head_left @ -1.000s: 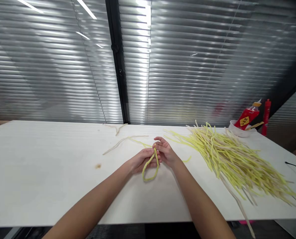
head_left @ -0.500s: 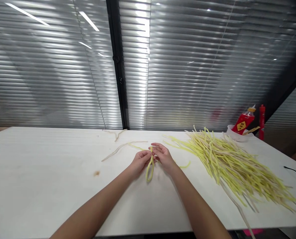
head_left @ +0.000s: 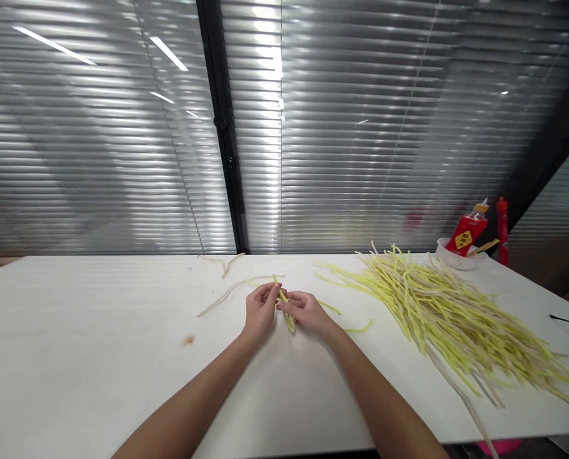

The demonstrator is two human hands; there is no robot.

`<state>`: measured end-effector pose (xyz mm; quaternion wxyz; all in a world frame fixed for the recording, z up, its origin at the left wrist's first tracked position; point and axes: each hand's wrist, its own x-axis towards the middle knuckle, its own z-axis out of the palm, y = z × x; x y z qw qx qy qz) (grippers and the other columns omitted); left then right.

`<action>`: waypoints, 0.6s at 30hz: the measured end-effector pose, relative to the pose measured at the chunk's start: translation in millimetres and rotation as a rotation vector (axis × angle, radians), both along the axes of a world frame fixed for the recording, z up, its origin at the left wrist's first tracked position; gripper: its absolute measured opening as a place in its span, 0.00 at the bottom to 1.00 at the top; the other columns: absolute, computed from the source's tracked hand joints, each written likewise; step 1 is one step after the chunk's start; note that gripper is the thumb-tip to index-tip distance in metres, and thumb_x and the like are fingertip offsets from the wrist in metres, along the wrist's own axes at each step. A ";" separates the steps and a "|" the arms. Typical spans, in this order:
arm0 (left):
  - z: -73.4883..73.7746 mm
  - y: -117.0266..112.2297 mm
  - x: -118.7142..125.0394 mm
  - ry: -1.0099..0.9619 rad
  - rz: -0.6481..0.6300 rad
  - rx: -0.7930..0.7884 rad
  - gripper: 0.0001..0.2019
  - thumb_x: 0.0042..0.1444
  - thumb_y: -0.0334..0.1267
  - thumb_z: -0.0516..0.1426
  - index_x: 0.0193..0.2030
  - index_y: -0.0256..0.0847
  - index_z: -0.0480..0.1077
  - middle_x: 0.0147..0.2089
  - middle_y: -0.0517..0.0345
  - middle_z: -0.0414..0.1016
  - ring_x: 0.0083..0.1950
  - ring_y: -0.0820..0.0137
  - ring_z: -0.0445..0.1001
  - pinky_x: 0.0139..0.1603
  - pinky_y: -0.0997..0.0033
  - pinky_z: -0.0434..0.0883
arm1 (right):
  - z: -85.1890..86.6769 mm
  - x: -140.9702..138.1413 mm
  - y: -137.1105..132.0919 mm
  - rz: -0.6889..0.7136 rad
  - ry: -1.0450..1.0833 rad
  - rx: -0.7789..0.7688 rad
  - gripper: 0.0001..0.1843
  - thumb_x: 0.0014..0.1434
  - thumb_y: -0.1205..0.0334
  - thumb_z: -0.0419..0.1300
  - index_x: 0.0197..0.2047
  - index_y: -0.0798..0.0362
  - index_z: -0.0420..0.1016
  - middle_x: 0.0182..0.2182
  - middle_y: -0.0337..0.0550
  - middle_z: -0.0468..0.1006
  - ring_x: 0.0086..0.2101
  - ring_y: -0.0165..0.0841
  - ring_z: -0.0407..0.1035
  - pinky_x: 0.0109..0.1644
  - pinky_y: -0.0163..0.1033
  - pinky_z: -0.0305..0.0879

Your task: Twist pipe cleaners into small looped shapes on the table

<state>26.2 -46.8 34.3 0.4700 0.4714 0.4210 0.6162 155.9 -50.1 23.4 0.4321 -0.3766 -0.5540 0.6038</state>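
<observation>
Both my hands meet at the middle of the white table [head_left: 83, 357]. My left hand [head_left: 259, 312] and my right hand [head_left: 303, 312] pinch a yellow fuzzy stem [head_left: 286, 310] between their fingertips. The stem is folded into a narrow double strand that runs between the two hands, one end sticking up past my left fingers. A big pile of yellow and beige stems [head_left: 449, 322] lies to the right of my right hand.
A few loose beige and yellow stems [head_left: 227, 290] lie just beyond my hands. At the far right corner stand a white bowl [head_left: 453, 257], a red pouch [head_left: 466, 234] and a red bottle [head_left: 503, 231]. A black cable [head_left: 568, 322] lies at the right edge. Closed blinds fill the background.
The wide loop of the yellow stem has been drawn tight into a narrow folded strand. Both hands moved slightly away from me and closer together.
</observation>
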 end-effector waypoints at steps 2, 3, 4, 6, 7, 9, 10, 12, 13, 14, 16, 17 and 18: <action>1.8 0.0 0.1 -0.010 0.017 -0.003 0.13 0.46 0.45 0.62 0.32 0.35 0.73 0.30 0.53 0.77 0.31 0.70 0.74 0.36 0.70 0.69 | 1.5 1.6 0.4 -0.009 -0.024 -0.002 0.24 0.45 0.48 0.65 0.41 0.55 0.74 0.29 0.42 0.77 0.22 0.25 0.62 0.25 0.32 0.55; 2.7 -0.1 0.2 -0.017 0.018 -0.008 0.14 0.45 0.45 0.62 0.32 0.35 0.73 0.30 0.52 0.77 0.31 0.70 0.74 0.36 0.70 0.69 | 1.9 2.2 0.5 -0.007 -0.035 0.000 0.23 0.45 0.47 0.65 0.40 0.55 0.75 0.30 0.42 0.77 0.22 0.25 0.61 0.24 0.32 0.53; 3.5 -0.3 0.3 -0.026 0.016 -0.014 0.14 0.45 0.45 0.62 0.32 0.35 0.72 0.30 0.53 0.77 0.30 0.70 0.73 0.35 0.71 0.69 | 2.2 2.6 0.5 -0.004 -0.043 0.005 0.23 0.44 0.47 0.65 0.38 0.56 0.76 0.29 0.42 0.77 0.21 0.24 0.61 0.23 0.31 0.52; 4.6 -0.6 0.3 -0.052 0.004 -0.028 0.15 0.45 0.46 0.62 0.32 0.35 0.72 0.29 0.53 0.76 0.30 0.71 0.73 0.34 0.71 0.69 | 1.9 3.0 0.5 0.009 -0.053 0.022 0.21 0.45 0.46 0.64 0.34 0.56 0.76 0.27 0.41 0.76 0.21 0.24 0.60 0.23 0.31 0.51; 4.7 -0.7 0.4 -0.067 -0.005 -0.035 0.15 0.45 0.46 0.62 0.33 0.35 0.72 0.29 0.53 0.76 0.30 0.71 0.73 0.34 0.71 0.69 | 1.4 3.1 0.5 0.015 -0.057 0.028 0.20 0.45 0.46 0.64 0.33 0.56 0.76 0.26 0.40 0.75 0.21 0.24 0.60 0.23 0.31 0.51; 3.9 -0.7 0.4 -0.096 -0.021 -0.049 0.16 0.45 0.46 0.62 0.33 0.35 0.71 0.29 0.54 0.76 0.30 0.71 0.73 0.33 0.71 0.69 | 0.0 3.4 0.5 0.021 -0.066 0.031 0.19 0.45 0.47 0.64 0.32 0.56 0.77 0.26 0.40 0.75 0.21 0.24 0.60 0.23 0.31 0.51; 3.1 -0.4 0.4 -0.109 -0.030 -0.055 0.16 0.45 0.46 0.62 0.33 0.35 0.71 0.29 0.54 0.76 0.30 0.71 0.73 0.33 0.71 0.69 | -0.8 3.7 0.6 0.023 -0.069 0.029 0.19 0.46 0.48 0.64 0.32 0.55 0.77 0.26 0.40 0.76 0.21 0.24 0.60 0.24 0.31 0.51; 1.0 0.5 0.4 -0.136 -0.047 -0.064 0.16 0.45 0.47 0.62 0.33 0.35 0.71 0.30 0.54 0.75 0.30 0.71 0.73 0.33 0.70 0.69 | -1.9 4.7 0.6 0.022 -0.079 0.030 0.18 0.46 0.48 0.64 0.32 0.55 0.77 0.26 0.40 0.76 0.21 0.24 0.61 0.24 0.31 0.52; -0.1 1.1 0.4 -0.151 -0.052 -0.066 0.16 0.44 0.47 0.62 0.33 0.35 0.71 0.30 0.54 0.75 0.30 0.71 0.73 0.33 0.70 0.70 | -2.1 5.4 0.6 0.020 -0.081 0.033 0.18 0.45 0.48 0.64 0.31 0.55 0.77 0.26 0.40 0.76 0.21 0.24 0.61 0.24 0.31 0.52; -1.1 1.6 0.5 -0.166 -0.056 -0.068 0.16 0.44 0.47 0.63 0.34 0.35 0.70 0.30 0.54 0.75 0.30 0.71 0.73 0.34 0.70 0.70 | -2.1 6.1 0.5 0.018 -0.080 0.037 0.17 0.45 0.48 0.64 0.31 0.55 0.77 0.25 0.40 0.76 0.21 0.25 0.61 0.24 0.32 0.53; -2.3 2.1 0.8 -0.192 -0.061 -0.073 0.17 0.43 0.46 0.63 0.34 0.34 0.71 0.30 0.54 0.75 0.30 0.72 0.73 0.35 0.69 0.70 | -1.3 7.4 0.2 0.020 -0.067 0.037 0.17 0.45 0.49 0.65 0.29 0.55 0.77 0.25 0.40 0.76 0.22 0.26 0.63 0.26 0.32 0.57; -2.3 2.0 1.0 -0.202 -0.065 -0.077 0.17 0.43 0.46 0.63 0.34 0.34 0.71 0.30 0.54 0.75 0.30 0.72 0.74 0.35 0.69 0.70 | -0.6 7.9 0.1 0.023 -0.060 0.033 0.16 0.44 0.50 0.65 0.29 0.55 0.77 0.24 0.41 0.76 0.23 0.27 0.65 0.28 0.33 0.58; -2.1 1.6 1.3 -0.210 -0.073 -0.082 0.17 0.43 0.46 0.63 0.34 0.34 0.70 0.30 0.54 0.75 0.31 0.72 0.74 0.36 0.69 0.70 | 0.2 8.2 -0.1 0.028 -0.056 0.024 0.16 0.44 0.50 0.66 0.28 0.55 0.77 0.24 0.41 0.76 0.24 0.28 0.66 0.29 0.34 0.60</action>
